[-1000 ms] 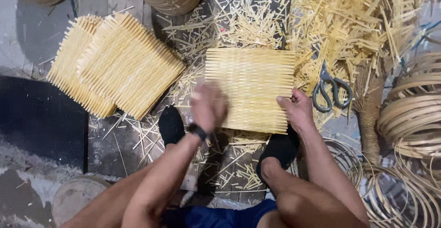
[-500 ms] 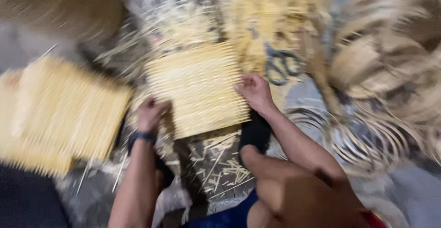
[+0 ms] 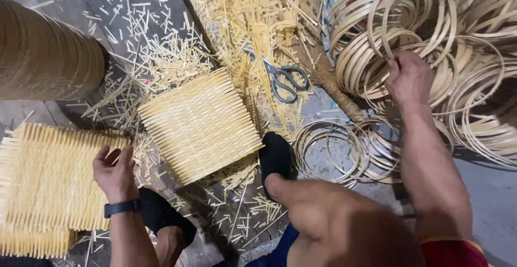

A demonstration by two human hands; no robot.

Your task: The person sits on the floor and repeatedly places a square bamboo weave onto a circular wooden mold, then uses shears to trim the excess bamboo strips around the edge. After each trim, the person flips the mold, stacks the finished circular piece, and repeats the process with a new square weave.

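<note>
**Now: reaching into the rings**

Right hand [image 3: 409, 78] closed on a thin cane ring [image 3: 377, 46] atop the tangled ring heap, far right. Likely light, springy, prone to snagging; best gripped at the rim. Left hand [image 3: 114, 171] loosely curled, empty, at the woven mat stack [image 3: 48, 181]. Little open floor: square mat [image 3: 200, 124], scissors [image 3: 285, 78], offcuts all around.

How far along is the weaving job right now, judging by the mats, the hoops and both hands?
Done: one square woven mat lies flat, more stacked at left. In hand: the right hand reaches into the pile of hoops; the left hand rests by the stack. Left: no hoop sits on the mat; scissors lie unused.
</note>
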